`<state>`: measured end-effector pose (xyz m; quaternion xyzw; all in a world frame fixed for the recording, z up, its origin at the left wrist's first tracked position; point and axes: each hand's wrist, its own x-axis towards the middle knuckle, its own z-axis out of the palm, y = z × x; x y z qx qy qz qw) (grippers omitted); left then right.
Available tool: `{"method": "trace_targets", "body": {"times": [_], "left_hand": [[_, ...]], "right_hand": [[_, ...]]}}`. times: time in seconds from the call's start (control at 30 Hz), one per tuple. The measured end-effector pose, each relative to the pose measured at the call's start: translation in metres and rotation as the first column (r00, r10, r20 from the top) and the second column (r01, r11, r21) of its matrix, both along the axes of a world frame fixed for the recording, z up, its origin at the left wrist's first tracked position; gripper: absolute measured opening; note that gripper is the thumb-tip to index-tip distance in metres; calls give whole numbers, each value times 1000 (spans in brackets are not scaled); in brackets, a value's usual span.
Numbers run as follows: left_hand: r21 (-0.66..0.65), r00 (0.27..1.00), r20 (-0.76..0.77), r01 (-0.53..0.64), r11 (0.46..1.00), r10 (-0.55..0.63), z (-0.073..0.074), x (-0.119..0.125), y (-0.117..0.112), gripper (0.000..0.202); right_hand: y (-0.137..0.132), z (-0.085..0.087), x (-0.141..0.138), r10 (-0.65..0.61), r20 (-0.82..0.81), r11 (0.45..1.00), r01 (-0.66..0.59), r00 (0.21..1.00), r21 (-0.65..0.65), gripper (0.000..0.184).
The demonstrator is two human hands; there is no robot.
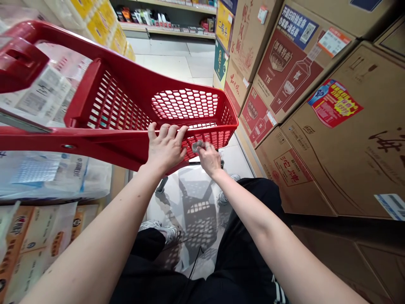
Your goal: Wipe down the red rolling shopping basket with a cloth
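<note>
A red plastic shopping cart [123, 147] with lattice walls stands crosswise in front of me, its basket showing no goods inside. My left hand [166, 145] grips the near top rim, with the fingers hooked over the edge and the thumb on the outer side. Lower and to the right, my right hand [209, 158] pinches a small crumpled grey cloth [198, 146] against the lattice of the near side wall. The cart's handle end [19, 63] lies to the left. Part of the frame and a wheel show under the basket.
Stacked cardboard cartons [300, 139] line the right side closely. Plastic-wrapped packs [57, 173] are piled on the left, with yellow packs [101, 25] farther back. A low shelf [171, 29] with small goods crosses the far end. Pale floor tiles [202, 59] lie between.
</note>
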<state>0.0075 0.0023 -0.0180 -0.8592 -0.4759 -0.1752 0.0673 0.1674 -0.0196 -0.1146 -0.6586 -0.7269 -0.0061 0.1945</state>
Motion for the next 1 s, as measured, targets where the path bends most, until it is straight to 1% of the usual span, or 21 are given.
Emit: {"method": "trace_targets", "body": {"times": [0.07, 0.13, 0.2, 0.27, 0.37, 0.43, 0.5, 0.57, 0.6, 0.7, 0.77, 0.83, 0.9, 1.0], "left_hand": [[16, 1000, -4, 20, 1000, -20, -1, 1, -1, 60], [20, 999, 10, 37, 999, -38, -3, 3, -3, 63], [-4, 998, 47, 35, 999, -35, -5, 6, -5, 65], [-39, 997, 71, 22, 999, -19, -7, 9, -7, 66], [-62, 997, 77, 7, 998, -2, -8, 11, -5, 67], [-45, 997, 73, 0, 999, 3, -9, 10, -2, 68], [-8, 998, 59, -10, 1000, 10, -10, 7, 3, 68], [27, 999, 34, -25, 999, 24, -11, 4, 6, 66], [37, 999, 21, -33, 999, 33, -12, 2, 7, 64], [32, 999, -6, -54, 998, 54, -13, -5, 7, 64], [18, 998, -6, -63, 998, 63, -12, -10, 6, 64], [11, 998, -3, -66, 998, 66, -12, -14, 5, 64], [8, 998, -2, -67, 998, 67, -12, -17, 4, 64], [19, 998, -4, -69, 997, 69, -12, -20, 4, 63]], "right_hand": [[-8, -6, 1, -15, -26, 1000, 15, 1000, -27, 35], [-13, -5, 3, -58, -88, 998, 59, 994, 10, 35], [-10, 3, 2, -71, -132, 994, 82, 989, 78, 38], [-2, 15, -1, -48, -121, 992, 62, 991, 112, 38], [10, 29, -8, -19, -58, 995, 24, 998, 93, 36], [10, 31, -10, -1, -32, 996, 4, 999, 85, 36], [6, 28, -8, 48, -23, 995, -45, 999, 88, 35], [-2, 20, -2, 81, -38, 994, -78, 996, 75, 33], [-6, 15, 2, 64, -62, 996, -60, 996, 62, 32], [-14, 4, 13, -79, -164, 996, 86, 983, 32, 32], [-13, 4, 16, -111, -188, 992, 122, 976, 46, 33], [-8, 7, 14, -70, -157, 994, 82, 985, 73, 33], [-1, 11, 6, -38, -100, 996, 46, 994, 73, 34], [9, 13, -11, -80, -45, 996, 82, 996, 37, 35]]}}
